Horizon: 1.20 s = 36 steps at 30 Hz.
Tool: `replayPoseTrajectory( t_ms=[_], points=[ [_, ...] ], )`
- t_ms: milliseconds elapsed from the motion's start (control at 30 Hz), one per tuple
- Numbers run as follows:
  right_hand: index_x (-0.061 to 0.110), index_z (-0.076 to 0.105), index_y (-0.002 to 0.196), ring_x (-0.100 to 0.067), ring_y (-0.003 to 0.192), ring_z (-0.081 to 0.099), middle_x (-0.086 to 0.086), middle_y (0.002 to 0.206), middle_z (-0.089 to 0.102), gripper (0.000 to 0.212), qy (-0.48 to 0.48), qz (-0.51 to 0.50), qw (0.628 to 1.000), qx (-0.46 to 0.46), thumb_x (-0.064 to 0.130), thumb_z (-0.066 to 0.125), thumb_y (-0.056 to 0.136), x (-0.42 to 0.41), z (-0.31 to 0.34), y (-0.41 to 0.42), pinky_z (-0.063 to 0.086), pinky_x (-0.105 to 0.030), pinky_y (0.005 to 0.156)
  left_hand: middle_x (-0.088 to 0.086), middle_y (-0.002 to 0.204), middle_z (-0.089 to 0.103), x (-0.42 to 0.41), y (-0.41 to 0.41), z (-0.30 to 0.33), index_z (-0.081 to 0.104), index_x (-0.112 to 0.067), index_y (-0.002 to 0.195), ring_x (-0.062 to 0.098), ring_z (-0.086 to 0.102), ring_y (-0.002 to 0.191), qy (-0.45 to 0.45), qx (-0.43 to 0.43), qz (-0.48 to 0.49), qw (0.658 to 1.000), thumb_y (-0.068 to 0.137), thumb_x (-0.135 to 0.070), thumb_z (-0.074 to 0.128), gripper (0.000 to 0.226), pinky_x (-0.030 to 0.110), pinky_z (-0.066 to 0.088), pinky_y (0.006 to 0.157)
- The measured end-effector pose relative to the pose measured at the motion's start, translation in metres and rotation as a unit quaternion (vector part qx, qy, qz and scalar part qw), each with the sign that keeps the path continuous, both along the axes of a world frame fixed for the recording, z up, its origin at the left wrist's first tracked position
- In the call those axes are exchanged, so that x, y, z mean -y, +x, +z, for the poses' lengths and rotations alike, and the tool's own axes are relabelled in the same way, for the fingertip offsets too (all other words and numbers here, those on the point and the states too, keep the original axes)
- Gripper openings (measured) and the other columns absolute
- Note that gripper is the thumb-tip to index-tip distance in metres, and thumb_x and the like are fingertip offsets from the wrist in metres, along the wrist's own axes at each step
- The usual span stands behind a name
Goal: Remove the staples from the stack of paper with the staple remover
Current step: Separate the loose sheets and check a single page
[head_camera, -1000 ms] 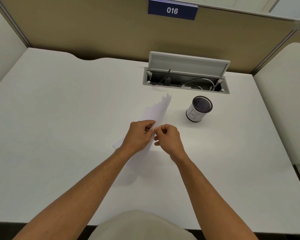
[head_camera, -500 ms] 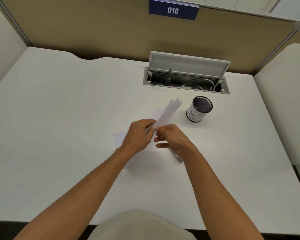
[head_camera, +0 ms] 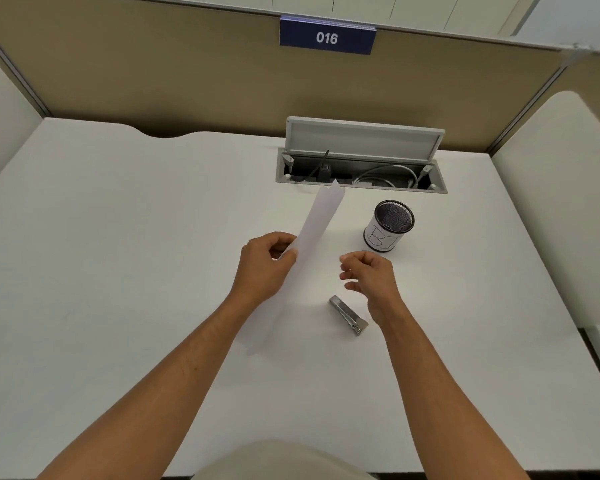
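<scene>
My left hand (head_camera: pixel 265 268) grips a stack of white paper (head_camera: pixel 317 223) at its middle and holds it up off the desk, almost edge-on, with its far end pointing at the cable box. My right hand (head_camera: pixel 369 275) hovers apart to the right of the paper with its fingers curled and thumb against fingertips; I cannot see whether a staple is between them. The metal staple remover (head_camera: pixel 349 315) lies on the white desk (head_camera: pixel 118 271) just below and left of my right hand, untouched.
A black mesh pen cup (head_camera: pixel 388 226) with a white label stands right of the paper, just beyond my right hand. Behind it an open cable box (head_camera: pixel 361 168) with its lid up is sunk into the desk. Partition walls close off the back and sides.
My hands have parted: the right hand let go of the paper and moved right. The staple remover now lies in plain sight. The left hand turned the stack more upright.
</scene>
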State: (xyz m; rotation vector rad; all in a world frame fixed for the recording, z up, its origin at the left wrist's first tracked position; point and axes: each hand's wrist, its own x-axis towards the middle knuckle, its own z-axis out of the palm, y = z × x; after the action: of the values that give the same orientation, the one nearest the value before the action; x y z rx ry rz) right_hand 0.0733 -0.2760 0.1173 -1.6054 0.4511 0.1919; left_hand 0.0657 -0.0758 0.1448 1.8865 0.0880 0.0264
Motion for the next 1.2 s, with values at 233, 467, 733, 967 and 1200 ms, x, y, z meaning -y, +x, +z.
replayPoseTrajectory(
  t_ms=[233,467,733,967,1200],
  points=[
    [0.012,0.069,0.074,-0.010,0.058,0.060,0.003,0.066,0.066,0.007,-0.052,-0.080,0.995,0.021,0.016,0.072,0.079,0.038,0.007,0.027,0.044,-0.024,0.053,0.001,0.097,0.075,-0.015,0.018,0.017,0.073,-0.018,0.098,0.015,0.069,0.086,-0.232,-0.041,0.010,0.972,0.087,-0.006,0.065,0.018,0.026,0.058,0.077],
    [0.016,0.070,0.067,-0.009,0.056,0.058,0.000,0.063,0.066,0.008,-0.114,-0.150,0.980,0.059,0.018,0.074,0.074,0.070,0.017,0.070,0.042,-0.023,0.057,0.004,0.106,0.074,-0.044,0.028,-0.014,0.072,-0.015,0.106,0.022,0.068,0.092,-0.311,-0.126,0.055,0.941,0.088,-0.007,0.062,0.022,0.038,0.056,0.084],
    [0.019,0.074,0.075,-0.018,0.086,0.065,-0.001,0.083,0.073,0.004,-0.221,-0.126,0.966,0.043,0.018,0.070,0.076,0.088,0.002,0.107,0.050,-0.027,0.073,0.003,0.097,0.076,-0.064,0.017,-0.079,0.075,-0.018,0.098,0.020,0.073,0.084,-0.236,-0.216,0.141,0.937,0.087,0.000,0.060,0.026,0.031,0.056,0.068],
    [0.014,0.076,0.099,-0.030,0.099,0.064,-0.009,0.105,0.073,0.021,-0.381,-0.057,0.922,0.037,0.016,0.058,0.089,0.091,-0.007,0.120,0.051,-0.037,0.088,0.002,0.092,0.077,-0.067,0.011,-0.108,0.074,-0.018,0.098,0.021,0.072,0.082,-0.189,-0.244,0.161,0.938,0.086,0.001,0.061,0.027,0.034,0.056,0.072],
    [0.013,0.075,0.094,-0.024,0.090,0.068,-0.007,0.092,0.075,0.018,-0.351,-0.085,0.931,0.047,0.007,0.067,0.079,0.096,-0.007,0.122,0.055,-0.038,0.085,0.006,0.097,0.075,-0.063,0.013,-0.114,0.073,-0.017,0.097,0.028,0.070,0.092,-0.170,-0.234,0.148,0.946,0.087,0.003,0.059,0.027,0.044,0.055,0.088]
  ],
)
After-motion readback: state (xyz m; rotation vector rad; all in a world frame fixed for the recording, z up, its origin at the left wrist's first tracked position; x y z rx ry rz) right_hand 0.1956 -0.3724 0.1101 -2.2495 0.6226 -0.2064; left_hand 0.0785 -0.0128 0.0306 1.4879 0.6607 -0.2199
